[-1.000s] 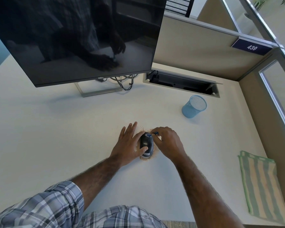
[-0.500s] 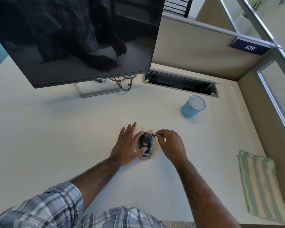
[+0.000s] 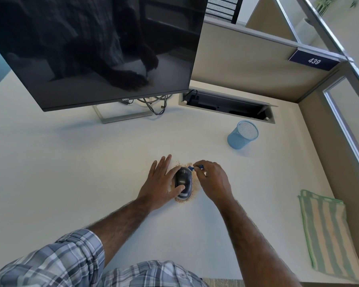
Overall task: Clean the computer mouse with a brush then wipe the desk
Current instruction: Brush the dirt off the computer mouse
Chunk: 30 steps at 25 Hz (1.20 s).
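A dark computer mouse [image 3: 183, 182] lies on the white desk [image 3: 71, 172], ringed by tan crumbs [image 3: 195, 188]. My left hand [image 3: 161, 183] rests flat against the mouse's left side, thumb pressed on its rear, steadying it. My right hand [image 3: 212, 180] pinches a small blue brush [image 3: 193, 168] whose tip touches the mouse's front right corner. A folded green and beige striped cloth [image 3: 327, 233] lies at the desk's right edge, apart from both hands.
A blue mesh pen cup [image 3: 243, 135] stands behind and right of the mouse. A dark monitor [image 3: 95, 48] on a silver stand sits at the back left, with cables beside an open cable tray [image 3: 228, 105]. Beige partition walls close off the back and right.
My right hand has drawn back to the right and slightly away from the mouse, with the brush tip moving to the mouse's front right corner. My left hand stays put.
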Each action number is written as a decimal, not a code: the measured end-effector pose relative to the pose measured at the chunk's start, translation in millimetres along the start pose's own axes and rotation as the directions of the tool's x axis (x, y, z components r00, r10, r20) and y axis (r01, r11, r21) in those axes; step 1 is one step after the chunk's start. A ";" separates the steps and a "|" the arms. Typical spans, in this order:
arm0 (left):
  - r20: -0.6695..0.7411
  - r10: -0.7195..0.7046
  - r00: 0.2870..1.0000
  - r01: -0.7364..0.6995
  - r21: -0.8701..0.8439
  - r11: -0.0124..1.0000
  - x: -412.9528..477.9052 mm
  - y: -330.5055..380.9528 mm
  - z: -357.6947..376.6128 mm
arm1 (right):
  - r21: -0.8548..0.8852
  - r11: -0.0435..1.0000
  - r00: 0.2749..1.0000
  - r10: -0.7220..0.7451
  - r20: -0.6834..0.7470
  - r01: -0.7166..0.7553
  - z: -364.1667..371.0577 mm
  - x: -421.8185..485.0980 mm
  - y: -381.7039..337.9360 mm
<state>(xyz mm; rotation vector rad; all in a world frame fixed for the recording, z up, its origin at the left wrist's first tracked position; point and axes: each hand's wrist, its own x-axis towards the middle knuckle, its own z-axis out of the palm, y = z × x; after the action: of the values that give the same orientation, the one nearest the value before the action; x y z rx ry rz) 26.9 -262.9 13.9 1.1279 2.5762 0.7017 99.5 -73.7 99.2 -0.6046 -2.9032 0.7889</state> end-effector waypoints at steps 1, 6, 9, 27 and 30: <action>0.005 0.000 1.000 0.000 0.009 1.000 -0.2 -0.3 0.1 | 0.000 1.000 1.000 0.012 0.003 -0.012 0.8 -1.0 0.7; 0.019 -0.006 1.000 0.006 0.004 1.000 -0.1 -0.5 -0.2 | 0.016 1.000 1.000 0.024 0.009 -0.024 2.6 -10.8 4.0; 0.003 -0.015 1.000 0.015 0.019 1.000 0.3 -0.6 1.3 | 0.035 0.999 1.000 0.005 0.017 -0.006 3.4 -24.6 2.6; -0.035 -0.005 0.999 0.005 -0.016 1.000 0.4 -4.1 6.5 | 0.011 0.984 0.984 -0.179 -0.013 0.179 -6.3 -74.4 1.8; -0.030 -0.009 1.000 0.009 -0.008 1.000 1.7 -3.8 7.0 | 0.011 0.981 0.981 -0.191 0.024 0.191 -8.0 -74.2 1.4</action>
<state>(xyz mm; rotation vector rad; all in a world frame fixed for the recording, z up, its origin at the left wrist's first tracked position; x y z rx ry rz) 26.1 -261.5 5.9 1.1111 2.5993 0.7322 169.7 -97.9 107.8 -0.3101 -2.9209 0.7873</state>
